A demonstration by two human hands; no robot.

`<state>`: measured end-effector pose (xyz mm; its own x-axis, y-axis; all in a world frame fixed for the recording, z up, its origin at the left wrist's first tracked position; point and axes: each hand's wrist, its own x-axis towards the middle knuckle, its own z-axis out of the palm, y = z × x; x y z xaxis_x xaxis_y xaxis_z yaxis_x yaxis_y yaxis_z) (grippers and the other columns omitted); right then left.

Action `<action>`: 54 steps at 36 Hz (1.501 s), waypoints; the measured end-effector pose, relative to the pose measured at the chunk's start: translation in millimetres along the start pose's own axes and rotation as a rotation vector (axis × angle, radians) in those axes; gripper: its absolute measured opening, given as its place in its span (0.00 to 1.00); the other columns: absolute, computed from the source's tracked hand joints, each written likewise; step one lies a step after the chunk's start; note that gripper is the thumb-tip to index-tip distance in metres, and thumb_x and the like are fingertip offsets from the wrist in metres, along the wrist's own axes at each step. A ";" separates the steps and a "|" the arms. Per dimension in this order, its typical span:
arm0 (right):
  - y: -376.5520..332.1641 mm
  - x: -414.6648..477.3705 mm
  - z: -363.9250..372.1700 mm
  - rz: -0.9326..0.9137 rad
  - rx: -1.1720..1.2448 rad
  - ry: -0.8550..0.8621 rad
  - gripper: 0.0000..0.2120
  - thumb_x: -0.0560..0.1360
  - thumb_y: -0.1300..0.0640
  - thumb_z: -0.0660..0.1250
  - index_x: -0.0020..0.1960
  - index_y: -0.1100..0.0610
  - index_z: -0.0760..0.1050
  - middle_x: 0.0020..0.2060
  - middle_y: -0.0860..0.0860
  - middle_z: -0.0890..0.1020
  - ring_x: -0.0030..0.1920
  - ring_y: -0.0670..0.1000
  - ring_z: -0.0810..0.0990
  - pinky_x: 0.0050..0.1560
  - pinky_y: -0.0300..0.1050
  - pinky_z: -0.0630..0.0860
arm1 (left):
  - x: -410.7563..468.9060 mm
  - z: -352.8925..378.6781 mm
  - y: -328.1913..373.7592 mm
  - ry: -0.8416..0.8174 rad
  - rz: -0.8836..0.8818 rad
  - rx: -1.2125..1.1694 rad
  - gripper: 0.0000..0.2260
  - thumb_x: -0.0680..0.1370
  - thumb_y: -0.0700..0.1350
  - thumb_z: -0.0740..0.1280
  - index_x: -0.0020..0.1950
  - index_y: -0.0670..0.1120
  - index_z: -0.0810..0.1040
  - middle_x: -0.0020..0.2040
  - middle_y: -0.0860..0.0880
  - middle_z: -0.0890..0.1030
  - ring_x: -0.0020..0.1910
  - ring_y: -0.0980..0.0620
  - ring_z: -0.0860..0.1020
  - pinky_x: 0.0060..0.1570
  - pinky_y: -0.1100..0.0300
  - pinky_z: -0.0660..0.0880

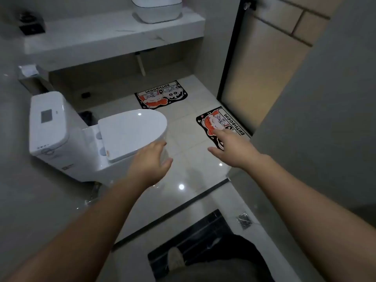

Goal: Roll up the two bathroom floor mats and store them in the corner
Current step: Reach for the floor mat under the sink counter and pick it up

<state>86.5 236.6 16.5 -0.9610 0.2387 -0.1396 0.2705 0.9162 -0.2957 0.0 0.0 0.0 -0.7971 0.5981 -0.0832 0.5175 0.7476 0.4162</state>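
Observation:
Two black bathroom mats with orange cartoon figures lie flat on the pale tiled floor. The far mat [161,94] sits below the vanity counter. The near mat [218,123] lies by the glass door frame, and my right hand [232,147] partly covers it from above, fingers spread, holding nothing. My left hand [151,162] hovers open in front of the toilet rim, also holding nothing. Both arms stretch forward from the bottom of the view.
A white toilet [97,137] with its lid down stands at the left. A vanity counter [114,39] with a basin [157,9] is at the back. A black-framed glass door [230,64] stands at the right. A floor drain [244,220] and a dark threshold strip [179,208] lie near my feet.

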 end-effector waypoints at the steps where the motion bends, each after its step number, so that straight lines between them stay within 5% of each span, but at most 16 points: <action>1: 0.8 5.9 -1.6 0.003 -0.008 -0.001 0.30 0.75 0.42 0.62 0.73 0.52 0.61 0.67 0.54 0.70 0.62 0.56 0.73 0.58 0.54 0.74 | 5.9 -0.1 -1.8 0.000 -0.007 -0.024 0.25 0.77 0.53 0.64 0.72 0.45 0.65 0.69 0.45 0.71 0.66 0.46 0.70 0.65 0.51 0.67; 32: 149.9 281.9 -60.4 -0.036 0.046 -0.095 0.31 0.76 0.43 0.61 0.74 0.53 0.58 0.71 0.54 0.66 0.68 0.55 0.68 0.65 0.54 0.69 | 298.8 16.7 52.8 0.009 -0.181 -0.076 0.25 0.79 0.52 0.61 0.74 0.47 0.61 0.73 0.48 0.66 0.71 0.48 0.65 0.68 0.54 0.62; 54: 123.7 518.5 -43.5 0.048 0.118 -0.088 0.28 0.77 0.46 0.63 0.72 0.55 0.63 0.66 0.55 0.71 0.63 0.55 0.72 0.60 0.50 0.71 | 514.4 -18.0 -76.6 -0.059 -0.233 -0.158 0.25 0.79 0.52 0.62 0.74 0.49 0.61 0.74 0.49 0.66 0.71 0.49 0.66 0.68 0.54 0.64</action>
<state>-380.8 487.7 -51.3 -0.9394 0.2477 -0.2371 0.3262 0.8586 -0.3954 -455.3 245.2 -58.4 -0.8670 0.4345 -0.2440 0.2636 0.8154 0.5154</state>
